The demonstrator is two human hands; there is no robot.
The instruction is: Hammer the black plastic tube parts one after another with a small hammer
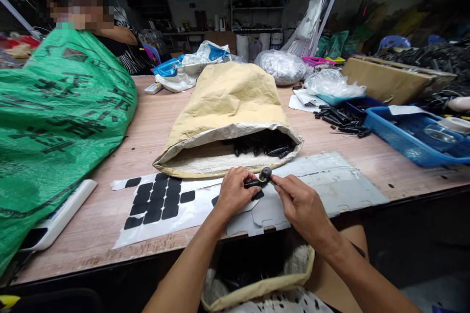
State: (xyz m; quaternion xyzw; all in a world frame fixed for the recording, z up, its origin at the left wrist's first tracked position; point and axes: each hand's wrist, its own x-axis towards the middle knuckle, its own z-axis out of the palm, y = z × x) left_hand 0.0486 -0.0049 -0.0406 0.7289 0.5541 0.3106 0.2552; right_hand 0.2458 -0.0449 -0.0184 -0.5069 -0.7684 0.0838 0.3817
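Note:
My left hand is closed around a black cylindrical part that has a thin yellow-green ring. At its right end is a dark rounded head, which the fingertips of my right hand pinch or touch from the right. Both hands are over a grey board and a white sheet bearing black rounded-square stickers. Just beyond them lies a tan sack, its mouth facing me, with black parts inside.
On the left a green sack stands near a white power strip. To the right are loose black parts, a blue tray and a cardboard box. An open sack sits at my lap. A person is behind the green sack.

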